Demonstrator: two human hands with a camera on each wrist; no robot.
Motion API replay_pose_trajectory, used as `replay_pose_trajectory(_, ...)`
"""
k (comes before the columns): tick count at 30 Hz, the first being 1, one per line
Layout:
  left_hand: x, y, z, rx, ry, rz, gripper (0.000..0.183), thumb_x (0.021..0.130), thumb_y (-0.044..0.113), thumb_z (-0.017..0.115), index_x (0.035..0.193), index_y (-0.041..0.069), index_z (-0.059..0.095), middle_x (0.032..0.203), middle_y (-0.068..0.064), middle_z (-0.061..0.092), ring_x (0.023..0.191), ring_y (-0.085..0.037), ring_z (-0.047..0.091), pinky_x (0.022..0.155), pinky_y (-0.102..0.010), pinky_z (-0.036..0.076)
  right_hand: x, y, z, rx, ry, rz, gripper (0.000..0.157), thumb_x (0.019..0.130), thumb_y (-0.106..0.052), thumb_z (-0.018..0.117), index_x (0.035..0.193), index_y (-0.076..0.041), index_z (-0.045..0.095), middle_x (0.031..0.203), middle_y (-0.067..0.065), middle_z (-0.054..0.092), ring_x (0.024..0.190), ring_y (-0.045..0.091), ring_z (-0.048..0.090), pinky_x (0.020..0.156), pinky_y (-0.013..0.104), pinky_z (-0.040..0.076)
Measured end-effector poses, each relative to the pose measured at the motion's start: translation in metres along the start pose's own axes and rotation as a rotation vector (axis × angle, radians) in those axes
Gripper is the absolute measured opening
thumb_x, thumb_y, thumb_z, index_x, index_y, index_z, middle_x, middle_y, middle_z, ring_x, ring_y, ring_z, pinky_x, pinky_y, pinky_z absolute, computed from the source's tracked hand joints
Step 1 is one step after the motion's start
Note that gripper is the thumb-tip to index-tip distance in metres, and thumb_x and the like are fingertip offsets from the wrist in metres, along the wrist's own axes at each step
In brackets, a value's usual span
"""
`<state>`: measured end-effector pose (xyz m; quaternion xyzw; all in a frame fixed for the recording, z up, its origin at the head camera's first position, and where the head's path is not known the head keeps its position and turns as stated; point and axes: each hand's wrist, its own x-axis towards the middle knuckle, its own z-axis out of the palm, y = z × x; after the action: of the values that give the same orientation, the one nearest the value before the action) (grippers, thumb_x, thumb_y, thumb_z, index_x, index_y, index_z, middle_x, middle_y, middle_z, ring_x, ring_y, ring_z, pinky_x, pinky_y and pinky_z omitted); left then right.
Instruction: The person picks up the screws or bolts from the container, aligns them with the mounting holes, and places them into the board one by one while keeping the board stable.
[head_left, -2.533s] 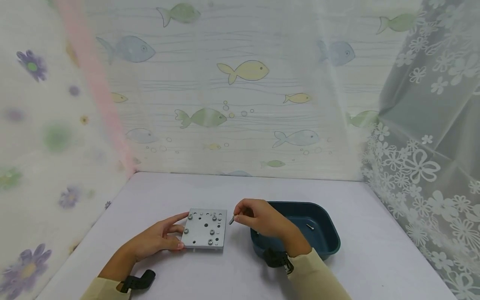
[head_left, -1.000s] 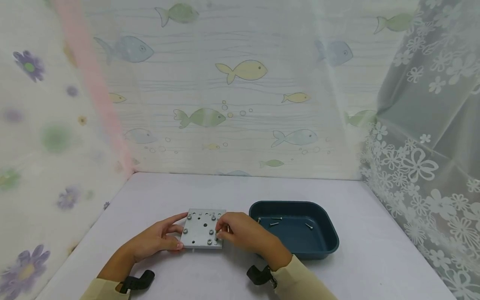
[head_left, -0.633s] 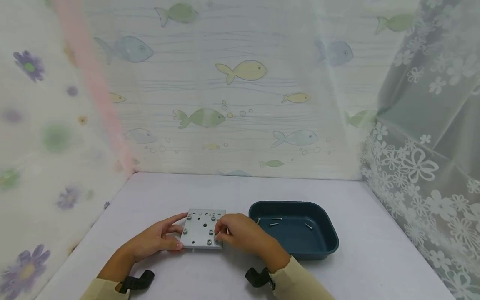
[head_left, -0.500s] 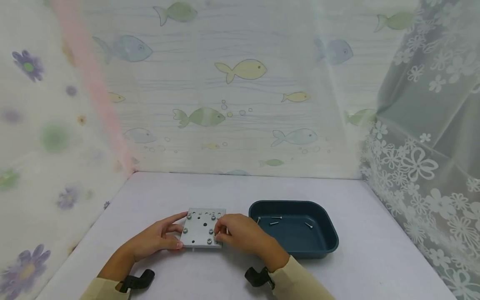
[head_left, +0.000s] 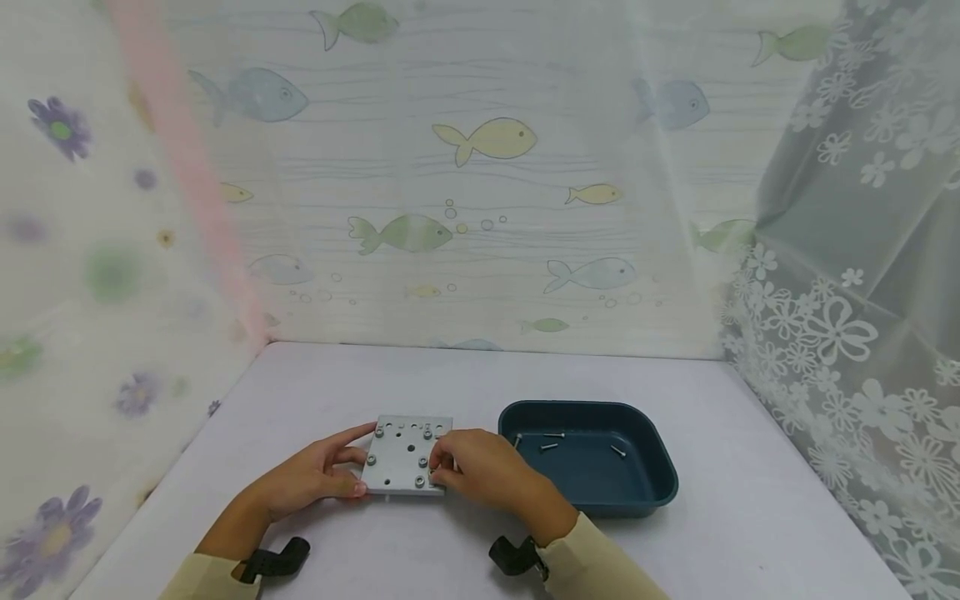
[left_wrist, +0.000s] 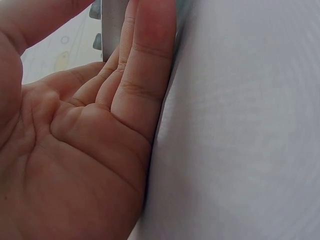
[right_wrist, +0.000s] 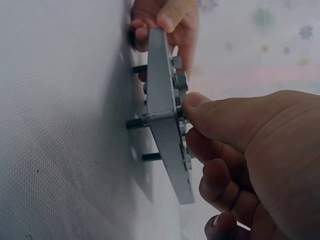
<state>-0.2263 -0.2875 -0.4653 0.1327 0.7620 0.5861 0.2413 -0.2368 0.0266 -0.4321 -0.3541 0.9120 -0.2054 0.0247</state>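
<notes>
A square silver metal plate [head_left: 393, 465] with several holes has socket-head screws [head_left: 420, 482] standing in it. My left hand [head_left: 311, 477] grips its left edge, thumb near the front corner and fingers along the side. Over the plate's right edge, my right hand [head_left: 491, 473] pinches a small screw [right_wrist: 180, 113] between thumb and index finger, right at the plate's face; the fingertips mostly hide it. In the right wrist view, threaded screw ends [right_wrist: 135, 123] stick out of the plate's underside, above the white cloth. The left wrist view shows mostly my left palm [left_wrist: 85, 145].
A dark blue tray [head_left: 592, 510] stands to the right of the plate, behind my right forearm. Several loose screws [head_left: 617, 452] lie in it. White cloth [head_left: 420, 554] covers the table, and printed curtains [head_left: 480, 250] hang around its back and sides.
My right hand has carried the screw left from beside the tray to the plate's right side, and has shifted only slightly over the last second. My left hand keeps its hold.
</notes>
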Motion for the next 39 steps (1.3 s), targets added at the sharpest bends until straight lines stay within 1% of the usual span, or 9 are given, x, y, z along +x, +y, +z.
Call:
replay_pose_trajectory(8,-0.002,0.001,-0.001,0.023,0.015,-0.001,0.1,0.089,0.015,0.081,0.167,0.016,0.019,0.135,-0.018,0.061,0.102,-0.026,0.072,0.089,-0.028,0.056,0.002,-0.002,-0.002,-0.014,-0.004,-0.012,0.005,0.096,-0.033,0.075,0.1,-0.031,0.072,0.088,-0.021,0.062,0.078,-0.004,0.053,0.071,0.02,0.046)
replay_pose_trajectory(16,-0.001,0.001,-0.002,0.015,0.013,-0.003,0.1,0.089,0.015,0.081,0.167,0.016,0.018,0.135,-0.018,0.061,0.101,-0.026,0.071,0.089,-0.029,0.055,0.002,-0.003,-0.003,-0.012,-0.006,-0.006,0.004,0.096,-0.033,0.075,0.099,-0.031,0.073,0.087,-0.022,0.061,0.077,-0.003,0.053,0.069,0.02,0.046)
replay_pose_trajectory(21,0.0,0.001,-0.003,0.022,0.011,0.007,0.1,0.089,0.015,0.081,0.167,0.016,0.018,0.134,-0.017,0.062,0.1,-0.026,0.071,0.089,-0.029,0.056,0.003,-0.004,-0.004,0.005,-0.005,0.006,0.005,0.096,-0.033,0.075,0.1,-0.03,0.073,0.088,-0.021,0.063,0.078,-0.003,0.054,0.07,0.02,0.047)
replay_pose_trajectory(27,0.001,0.001,-0.002,0.0,-0.012,0.019,0.1,0.09,0.012,0.08,0.167,0.014,0.017,0.132,-0.017,0.061,0.1,-0.025,0.072,0.089,-0.03,0.056,0.002,-0.003,-0.007,0.059,-0.011,0.017,0.012,0.094,-0.032,0.077,0.106,-0.028,0.074,0.087,-0.021,0.064,0.076,-0.002,0.054,0.068,0.02,0.047)
replay_pose_trajectory(30,0.001,0.002,-0.002,-0.01,-0.02,0.017,0.101,0.089,0.012,0.081,0.167,0.014,0.016,0.131,-0.017,0.061,0.099,-0.025,0.072,0.089,-0.03,0.056,0.001,-0.001,-0.01,0.103,0.001,0.004,0.015,0.094,-0.03,0.078,0.108,-0.026,0.074,0.084,-0.02,0.061,0.072,0.0,0.053,0.065,0.02,0.046)
replay_pose_trajectory(33,0.002,0.002,-0.003,-0.006,-0.013,0.016,0.1,0.089,0.013,0.081,0.167,0.015,0.017,0.132,-0.017,0.061,0.1,-0.026,0.072,0.089,-0.03,0.056,0.001,0.0,-0.015,0.129,0.021,-0.02,0.019,0.094,-0.028,0.078,0.112,-0.025,0.074,0.081,-0.019,0.06,0.071,0.001,0.053,0.063,0.02,0.045)
replay_pose_trajectory(36,0.002,0.001,-0.002,0.005,-0.002,0.0,0.099,0.09,0.015,0.081,0.167,0.016,0.019,0.132,-0.015,0.063,0.102,-0.025,0.072,0.09,-0.029,0.055,0.002,0.002,-0.021,0.125,0.023,-0.041,0.021,0.094,-0.027,0.078,0.114,-0.026,0.074,0.082,-0.019,0.059,0.073,0.001,0.053,0.064,0.02,0.046)
replay_pose_trajectory(39,0.002,-0.001,-0.002,0.007,-0.002,-0.012,0.1,0.09,0.016,0.081,0.167,0.016,0.018,0.133,-0.014,0.064,0.104,-0.025,0.071,0.091,-0.028,0.054,0.001,0.005,-0.029,0.126,0.011,-0.05,0.022,0.094,-0.028,0.078,0.117,-0.027,0.076,0.084,-0.019,0.059,0.078,0.001,0.055,0.065,0.02,0.048)
